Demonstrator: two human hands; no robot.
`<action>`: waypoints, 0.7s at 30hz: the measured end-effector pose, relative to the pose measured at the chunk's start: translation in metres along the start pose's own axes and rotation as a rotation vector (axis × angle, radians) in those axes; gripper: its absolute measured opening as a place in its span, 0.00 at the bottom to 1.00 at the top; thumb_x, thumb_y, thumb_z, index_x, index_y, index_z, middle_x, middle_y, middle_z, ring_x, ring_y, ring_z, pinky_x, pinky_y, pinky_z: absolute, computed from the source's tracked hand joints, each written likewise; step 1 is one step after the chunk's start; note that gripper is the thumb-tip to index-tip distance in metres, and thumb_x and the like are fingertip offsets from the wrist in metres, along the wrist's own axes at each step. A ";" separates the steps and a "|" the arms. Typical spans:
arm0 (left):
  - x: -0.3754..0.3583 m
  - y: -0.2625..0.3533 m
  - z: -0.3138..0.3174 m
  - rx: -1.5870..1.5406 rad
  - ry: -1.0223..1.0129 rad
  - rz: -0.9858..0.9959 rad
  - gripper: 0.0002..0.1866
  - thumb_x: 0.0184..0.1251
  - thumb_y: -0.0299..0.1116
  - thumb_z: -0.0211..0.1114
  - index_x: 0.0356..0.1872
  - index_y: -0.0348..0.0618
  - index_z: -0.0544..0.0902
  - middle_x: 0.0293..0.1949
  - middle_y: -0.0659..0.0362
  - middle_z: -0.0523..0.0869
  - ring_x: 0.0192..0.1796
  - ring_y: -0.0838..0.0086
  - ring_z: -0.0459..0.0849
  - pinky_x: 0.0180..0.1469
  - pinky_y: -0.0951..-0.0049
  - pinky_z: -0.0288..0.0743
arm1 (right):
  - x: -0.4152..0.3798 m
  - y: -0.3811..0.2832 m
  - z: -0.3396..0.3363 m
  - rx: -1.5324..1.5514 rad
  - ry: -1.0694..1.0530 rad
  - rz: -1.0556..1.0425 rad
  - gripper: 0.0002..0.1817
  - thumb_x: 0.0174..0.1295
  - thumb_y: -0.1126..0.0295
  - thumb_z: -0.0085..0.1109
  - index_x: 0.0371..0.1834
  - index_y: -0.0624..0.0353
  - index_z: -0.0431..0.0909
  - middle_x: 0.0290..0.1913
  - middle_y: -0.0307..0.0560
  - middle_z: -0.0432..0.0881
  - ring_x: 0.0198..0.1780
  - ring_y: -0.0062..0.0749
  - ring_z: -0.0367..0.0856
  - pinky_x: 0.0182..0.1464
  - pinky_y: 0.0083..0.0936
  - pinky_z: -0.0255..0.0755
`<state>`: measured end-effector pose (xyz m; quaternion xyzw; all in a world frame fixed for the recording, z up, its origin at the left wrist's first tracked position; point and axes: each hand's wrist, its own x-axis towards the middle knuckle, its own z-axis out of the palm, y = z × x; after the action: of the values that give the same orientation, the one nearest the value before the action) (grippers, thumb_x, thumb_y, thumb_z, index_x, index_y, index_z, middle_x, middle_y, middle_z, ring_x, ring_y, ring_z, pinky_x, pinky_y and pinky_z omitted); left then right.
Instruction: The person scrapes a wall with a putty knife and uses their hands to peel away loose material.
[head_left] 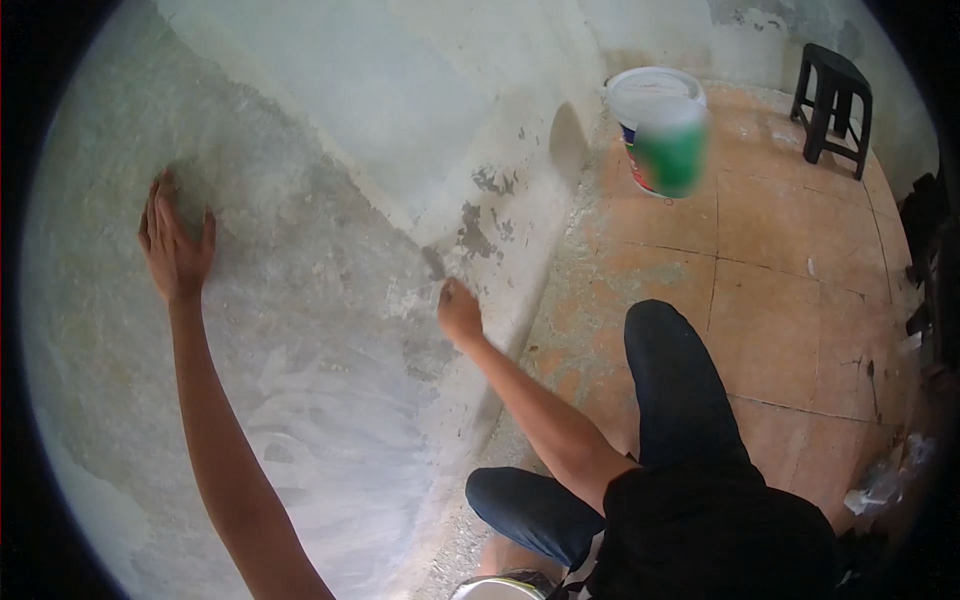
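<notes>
My left hand [175,245] lies flat on the grey, scraped wall [330,330], fingers apart and pointing up, holding nothing. Lower and to the right, my right hand [458,311] is closed into a fist and pressed against the wall, at the edge of a patch of flaked paint. Whether anything is inside the fist is hidden. Pale swirl marks cover the wall below and between the two hands. My knees in dark trousers [670,380] are bent close to the wall's foot.
A white and green paint bucket [660,130] stands on the orange tiled floor [780,290] near the wall. A black stool [832,100] is in the far corner. Crumpled clear plastic [880,485] lies at the right. A white rim [500,588] shows at the bottom edge.
</notes>
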<state>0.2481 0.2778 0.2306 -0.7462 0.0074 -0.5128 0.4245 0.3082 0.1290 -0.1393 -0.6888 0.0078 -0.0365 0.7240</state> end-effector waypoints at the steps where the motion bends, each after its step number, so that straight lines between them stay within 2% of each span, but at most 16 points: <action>1: -0.005 -0.002 -0.004 -0.018 -0.009 0.004 0.35 0.59 0.45 0.60 0.67 0.48 0.59 0.67 0.62 0.65 0.70 0.70 0.59 0.70 0.63 0.51 | 0.004 0.004 0.002 -0.002 -0.019 0.005 0.12 0.64 0.66 0.43 0.46 0.54 0.74 0.44 0.63 0.78 0.47 0.59 0.76 0.47 0.49 0.68; 4: -0.003 0.004 -0.003 0.072 -0.043 -0.011 0.35 0.59 0.45 0.60 0.66 0.48 0.60 0.66 0.61 0.65 0.71 0.70 0.59 0.70 0.63 0.50 | 0.021 -0.006 -0.004 0.013 -0.002 -0.060 0.11 0.63 0.65 0.44 0.44 0.54 0.74 0.40 0.62 0.79 0.45 0.58 0.77 0.45 0.47 0.69; 6: 0.002 0.009 -0.007 0.032 -0.052 -0.033 0.35 0.58 0.44 0.61 0.66 0.48 0.60 0.67 0.62 0.65 0.71 0.69 0.58 0.71 0.63 0.49 | 0.005 -0.004 -0.018 -0.035 -0.127 -0.042 0.12 0.64 0.66 0.44 0.46 0.56 0.74 0.40 0.62 0.79 0.44 0.58 0.77 0.44 0.44 0.69; 7: 0.000 0.008 -0.005 0.001 -0.023 -0.016 0.35 0.57 0.44 0.62 0.66 0.48 0.60 0.67 0.63 0.64 0.71 0.70 0.58 0.71 0.62 0.49 | 0.020 -0.007 -0.019 -0.010 -0.010 -0.047 0.12 0.63 0.68 0.45 0.46 0.57 0.74 0.40 0.62 0.79 0.44 0.58 0.77 0.44 0.44 0.69; 8: -0.005 0.005 -0.004 -0.025 -0.003 0.008 0.35 0.57 0.43 0.63 0.65 0.49 0.60 0.67 0.63 0.64 0.71 0.70 0.58 0.71 0.62 0.49 | 0.031 -0.006 -0.022 0.060 -0.088 0.072 0.11 0.62 0.69 0.46 0.45 0.57 0.75 0.39 0.61 0.80 0.44 0.56 0.77 0.45 0.44 0.69; 10: -0.010 0.002 -0.003 -0.012 -0.024 0.011 0.36 0.56 0.43 0.63 0.66 0.49 0.60 0.67 0.64 0.64 0.71 0.71 0.58 0.71 0.62 0.49 | 0.017 0.002 -0.005 -0.022 -0.037 -0.105 0.11 0.63 0.69 0.46 0.44 0.59 0.75 0.38 0.60 0.80 0.44 0.54 0.78 0.44 0.43 0.69; 11: -0.005 0.004 0.000 -0.006 -0.015 0.004 0.36 0.56 0.42 0.63 0.66 0.49 0.59 0.67 0.64 0.64 0.71 0.71 0.58 0.71 0.62 0.49 | 0.015 0.004 -0.004 -0.022 -0.024 -0.110 0.11 0.63 0.69 0.46 0.44 0.59 0.75 0.38 0.60 0.80 0.44 0.54 0.78 0.44 0.43 0.69; 14: -0.006 0.007 -0.005 -0.027 -0.043 -0.023 0.36 0.56 0.42 0.63 0.65 0.50 0.60 0.68 0.65 0.63 0.71 0.72 0.58 0.71 0.62 0.49 | 0.009 -0.010 -0.020 -0.041 -0.095 -0.064 0.13 0.64 0.65 0.44 0.47 0.54 0.75 0.40 0.59 0.81 0.45 0.57 0.78 0.45 0.44 0.71; 16: -0.009 0.010 -0.008 -0.009 -0.064 -0.030 0.35 0.56 0.42 0.63 0.65 0.50 0.61 0.68 0.65 0.62 0.71 0.73 0.58 0.71 0.62 0.49 | 0.023 -0.022 -0.027 0.038 -0.196 0.122 0.14 0.65 0.64 0.44 0.48 0.54 0.74 0.42 0.58 0.81 0.47 0.57 0.77 0.46 0.44 0.71; 17: -0.008 0.011 -0.009 0.000 -0.070 -0.048 0.34 0.56 0.42 0.64 0.64 0.51 0.61 0.68 0.66 0.62 0.71 0.73 0.57 0.71 0.63 0.49 | 0.020 -0.002 -0.010 -0.053 -0.063 -0.132 0.14 0.65 0.64 0.43 0.49 0.55 0.74 0.42 0.58 0.81 0.47 0.57 0.77 0.47 0.45 0.71; 20: -0.005 0.012 -0.008 0.025 -0.093 -0.046 0.33 0.56 0.42 0.63 0.63 0.52 0.62 0.68 0.67 0.62 0.71 0.74 0.57 0.71 0.63 0.50 | -0.001 -0.016 -0.011 -0.036 -0.094 -0.102 0.14 0.65 0.64 0.42 0.49 0.55 0.74 0.43 0.59 0.80 0.47 0.58 0.77 0.46 0.46 0.70; 21: -0.007 0.014 -0.006 0.022 -0.095 -0.051 0.33 0.56 0.42 0.63 0.63 0.52 0.62 0.68 0.67 0.62 0.71 0.74 0.57 0.71 0.63 0.50 | 0.022 -0.011 -0.007 -0.042 -0.092 -0.023 0.15 0.65 0.64 0.42 0.49 0.56 0.73 0.44 0.60 0.80 0.47 0.59 0.76 0.47 0.47 0.70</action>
<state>0.2458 0.2682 0.2174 -0.7649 -0.0371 -0.4876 0.4194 0.3296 0.1202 -0.1281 -0.7048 -0.0323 -0.0129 0.7085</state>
